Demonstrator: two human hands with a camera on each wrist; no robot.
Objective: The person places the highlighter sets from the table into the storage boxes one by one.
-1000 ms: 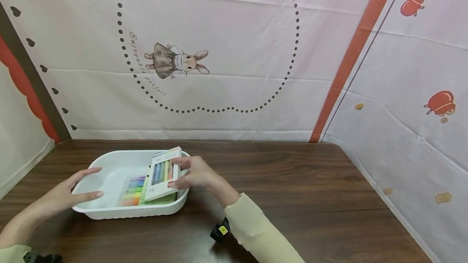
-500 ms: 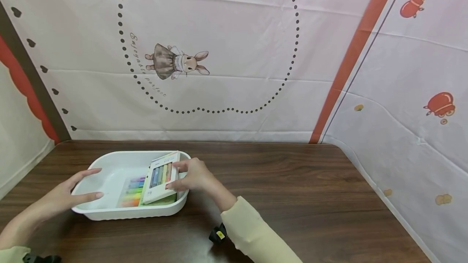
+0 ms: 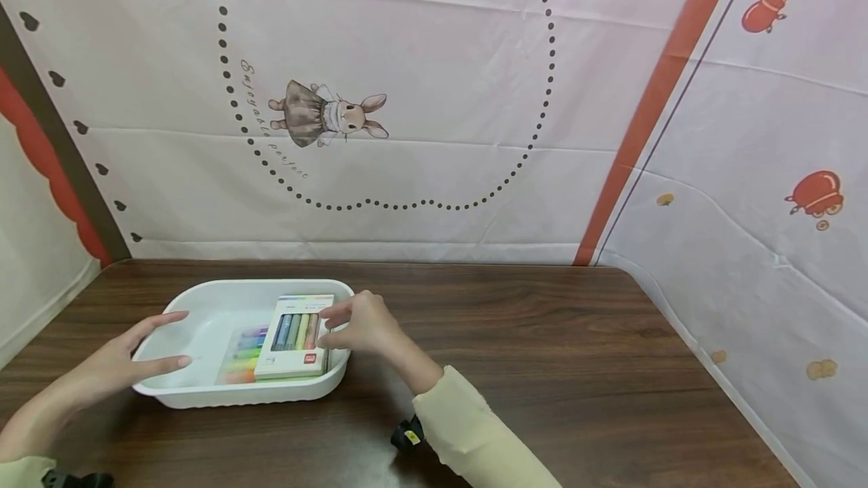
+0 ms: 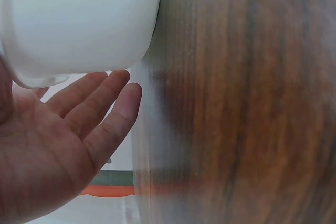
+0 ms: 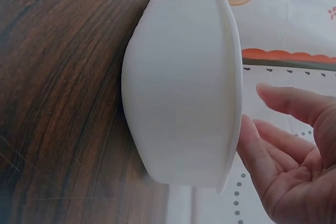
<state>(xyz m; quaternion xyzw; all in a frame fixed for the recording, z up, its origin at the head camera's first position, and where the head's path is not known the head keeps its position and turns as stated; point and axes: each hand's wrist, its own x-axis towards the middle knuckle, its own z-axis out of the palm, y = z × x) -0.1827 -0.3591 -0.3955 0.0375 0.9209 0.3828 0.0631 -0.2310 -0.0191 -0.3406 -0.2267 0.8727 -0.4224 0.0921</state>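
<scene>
A white plastic basin (image 3: 237, 395) stands on the table, with a white windowed box of crayons (image 3: 285, 367) lying flat in its right end. Rainbow-coloured pens in a clear pack (image 3: 246, 356) show to the left of the box, partly covered by it. My right hand (image 3: 362, 326) is over the basin's right rim, its thumb and fingers apart, fingertips at the box's right edge. At the opposite end, my left hand (image 3: 129, 356) rests with thumb and forefinger spread over the rim. Its other fingers (image 4: 113, 124) stretch straight along the outer wall in the left wrist view.
The dark wood table (image 3: 542, 367) extends to the right of the basin. Behind it hangs a white printed cloth (image 3: 434, 96) with a rabbit figure, and another cloth (image 3: 746, 262) borders the right side. Black wrist devices (image 3: 408, 435) sit at the sleeves.
The box of crayons was tilted in the right hand's grip and has come down flat in the basin. The right fingers have loosened from it. The left hand stays put.
</scene>
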